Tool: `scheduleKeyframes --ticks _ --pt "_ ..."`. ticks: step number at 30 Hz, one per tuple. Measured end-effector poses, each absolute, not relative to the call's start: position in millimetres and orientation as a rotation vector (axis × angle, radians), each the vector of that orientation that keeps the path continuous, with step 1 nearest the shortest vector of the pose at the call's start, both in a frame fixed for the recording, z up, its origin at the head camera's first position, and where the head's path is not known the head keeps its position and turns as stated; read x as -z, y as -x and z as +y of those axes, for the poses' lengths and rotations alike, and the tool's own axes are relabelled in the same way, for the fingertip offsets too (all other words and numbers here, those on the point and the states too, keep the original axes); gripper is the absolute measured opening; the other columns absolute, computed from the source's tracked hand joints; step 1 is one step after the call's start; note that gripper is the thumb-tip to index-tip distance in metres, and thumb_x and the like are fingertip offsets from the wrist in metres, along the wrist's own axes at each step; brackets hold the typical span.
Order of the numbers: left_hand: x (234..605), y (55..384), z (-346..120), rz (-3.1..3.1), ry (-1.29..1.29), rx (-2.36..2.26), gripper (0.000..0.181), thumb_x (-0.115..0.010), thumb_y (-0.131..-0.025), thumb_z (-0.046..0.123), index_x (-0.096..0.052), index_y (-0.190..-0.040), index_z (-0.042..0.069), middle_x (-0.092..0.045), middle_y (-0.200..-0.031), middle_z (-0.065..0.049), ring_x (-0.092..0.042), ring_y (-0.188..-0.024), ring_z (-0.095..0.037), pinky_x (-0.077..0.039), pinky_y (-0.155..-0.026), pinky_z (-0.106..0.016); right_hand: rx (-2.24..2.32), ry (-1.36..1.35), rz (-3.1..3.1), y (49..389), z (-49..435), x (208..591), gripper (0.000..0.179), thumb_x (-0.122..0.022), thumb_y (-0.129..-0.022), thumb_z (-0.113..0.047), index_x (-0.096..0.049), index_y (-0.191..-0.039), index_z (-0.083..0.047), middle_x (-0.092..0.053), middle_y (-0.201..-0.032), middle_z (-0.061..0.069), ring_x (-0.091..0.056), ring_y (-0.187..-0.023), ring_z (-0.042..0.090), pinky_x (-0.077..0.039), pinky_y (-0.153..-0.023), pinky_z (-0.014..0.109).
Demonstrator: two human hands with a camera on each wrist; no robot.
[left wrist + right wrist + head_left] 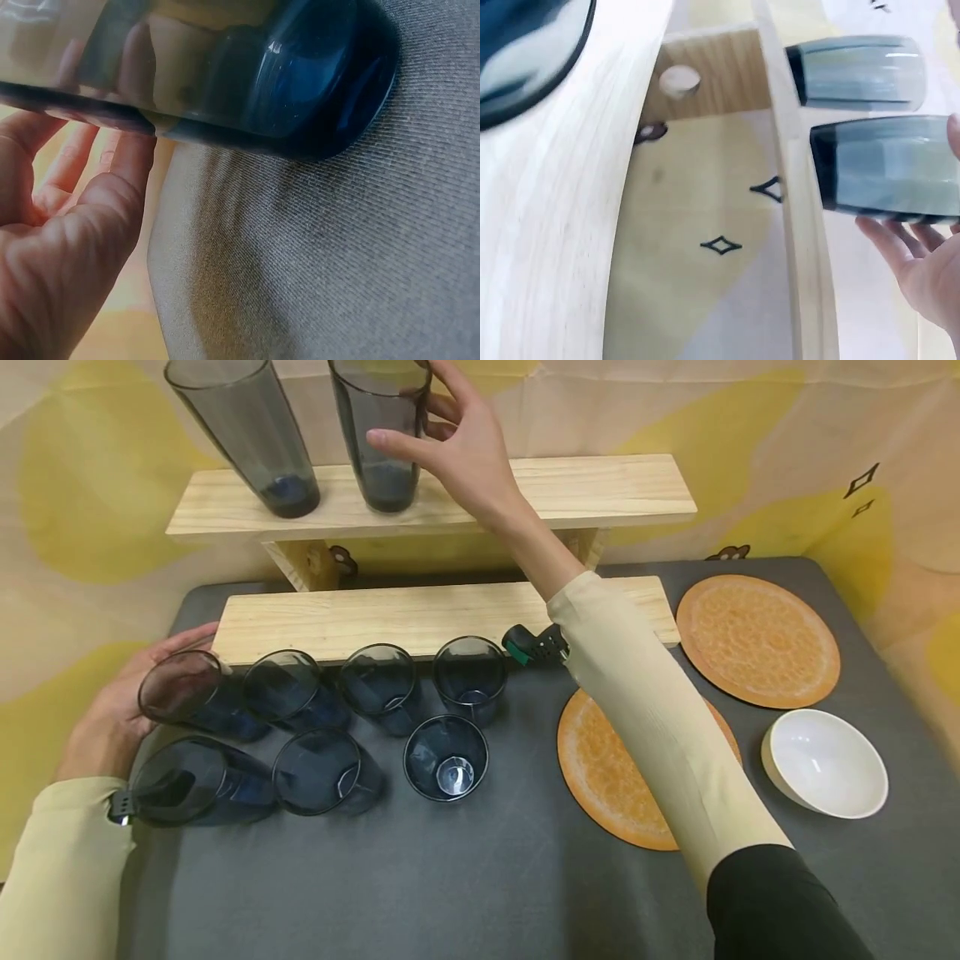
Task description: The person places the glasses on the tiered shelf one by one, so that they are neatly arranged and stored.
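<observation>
My right hand (468, 460) holds a tall smoky blue drinking glass (381, 443) upright at the upper wooden shelf (600, 489), thumb across its front and fingers round its right side. In the right wrist view this glass (892, 169) has its dark base right at the shelf edge. To its left, a matching glass (251, 439) stands on the same shelf. Down at the table's left side, my left hand (112, 718) is beside the back-left glass (180, 689), fingers extended along its outer side toward the lower shelf. Its fingertips overlap a glass (225, 82) in the left wrist view.
Several more blue glasses (446, 760) stand upright in two rows before the lower shelf board (360, 618). To the right, two round orange mats (757, 639) lie on the grey table (480, 885), one partly under my right forearm. A white bowl (825, 764) sits near the right edge.
</observation>
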State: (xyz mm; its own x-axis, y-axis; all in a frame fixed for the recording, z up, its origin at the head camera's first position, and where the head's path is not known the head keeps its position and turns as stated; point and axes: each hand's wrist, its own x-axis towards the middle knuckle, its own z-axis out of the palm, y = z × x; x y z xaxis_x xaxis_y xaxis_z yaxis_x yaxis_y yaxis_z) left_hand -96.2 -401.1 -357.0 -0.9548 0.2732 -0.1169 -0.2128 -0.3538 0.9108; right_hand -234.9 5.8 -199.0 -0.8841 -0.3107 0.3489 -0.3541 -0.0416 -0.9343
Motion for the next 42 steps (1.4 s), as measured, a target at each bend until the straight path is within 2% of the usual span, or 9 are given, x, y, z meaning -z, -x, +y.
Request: scheduleKeyframes --ticks 9,19,24,27,32,38,42 --pt "349.4 93.3 -397.1 1.650 -0.053 -2.321 0.046 -0.046 -0.095 -0.015 -0.064 -0.128 0.011 -0.069 -0.117 -0.005 -0.067 -0.101 -0.015 -0.055 -0.078 -0.025 -1.846 -0.835 -2.348 249.4 -12.4 198.3 0.085 -0.078 -0.084 -0.013 -0.029 -0.154 -0.010 -0.037 -0.154 0.001 -0.044 -0.130 0.005 -0.035 -0.099 0.009" --pt "347.8 94.1 -397.1 1.744 0.023 -2.270 0.044 -0.050 -0.095 -0.011 -0.066 -0.126 0.016 -0.069 -0.114 -0.002 -0.068 -0.098 -0.013 -0.055 -0.075 -0.023 -1.841 -0.875 -2.415 245.3 -6.8 197.4 0.087 -0.075 -0.087 -0.014 -0.022 -0.156 -0.013 -0.034 -0.156 0.001 -0.041 -0.135 0.007 -0.035 -0.101 0.011" --pt "349.4 93.1 -395.2 1.724 0.015 -2.285 0.043 -0.052 -0.094 -0.012 -0.066 -0.126 0.014 -0.070 -0.113 -0.004 -0.069 -0.095 -0.014 -0.055 -0.075 -0.024 -1.945 -0.900 -2.400 245.0 1.4 203.3 0.080 -0.075 -0.086 -0.010 -0.031 -0.153 -0.009 -0.043 -0.151 0.004 -0.047 -0.132 0.011 -0.039 -0.100 0.014" --pt "349.9 91.4 -393.6 1.687 -0.022 -2.314 0.044 -0.051 -0.094 -0.013 -0.066 -0.126 0.011 -0.070 -0.114 -0.005 -0.069 -0.095 -0.016 -0.055 -0.076 -0.024 -1.975 -0.877 -2.416 242.7 6.8 205.3 0.079 -0.076 -0.086 -0.013 -0.034 -0.152 -0.012 -0.045 -0.149 0.002 -0.051 -0.129 0.013 -0.042 -0.099 0.017" --pt "348.9 90.9 -390.8 1.650 -0.055 -2.348 0.044 -0.050 -0.093 -0.015 -0.065 -0.127 0.009 -0.070 -0.113 -0.007 -0.070 -0.095 -0.017 -0.056 -0.075 -0.025 -1.805 -0.868 -2.495 236.9 18.3 207.7 0.080 -0.076 -0.086 -0.020 -0.033 -0.153 -0.018 -0.042 -0.150 -0.002 -0.056 -0.124 0.015 -0.046 -0.097 0.024" --pt "348.8 90.7 -390.3 1.658 -0.066 -2.356 0.044 -0.049 -0.093 -0.016 -0.065 -0.126 0.008 -0.070 -0.113 -0.008 -0.069 -0.096 -0.017 -0.055 -0.076 -0.025 -1.486 -1.005 -2.546 224.6 29.8 213.0 0.076 -0.077 -0.087 -0.024 -0.037 -0.150 -0.011 -0.039 -0.154 0.001 -0.056 -0.124 0.017 -0.047 -0.097 0.025" --pt "349.9 89.3 -390.6 1.698 -0.061 -2.332 0.045 -0.047 -0.094 -0.015 -0.066 -0.125 0.011 -0.070 -0.113 -0.006 -0.068 -0.098 -0.015 -0.055 -0.077 -0.024 -1.448 -1.057 -2.557 211.7 37.4 215.2 0.074 -0.079 -0.085 -0.025 -0.042 -0.147 -0.009 -0.043 -0.151 0.001 -0.056 -0.125 0.018 -0.046 -0.098 0.025"
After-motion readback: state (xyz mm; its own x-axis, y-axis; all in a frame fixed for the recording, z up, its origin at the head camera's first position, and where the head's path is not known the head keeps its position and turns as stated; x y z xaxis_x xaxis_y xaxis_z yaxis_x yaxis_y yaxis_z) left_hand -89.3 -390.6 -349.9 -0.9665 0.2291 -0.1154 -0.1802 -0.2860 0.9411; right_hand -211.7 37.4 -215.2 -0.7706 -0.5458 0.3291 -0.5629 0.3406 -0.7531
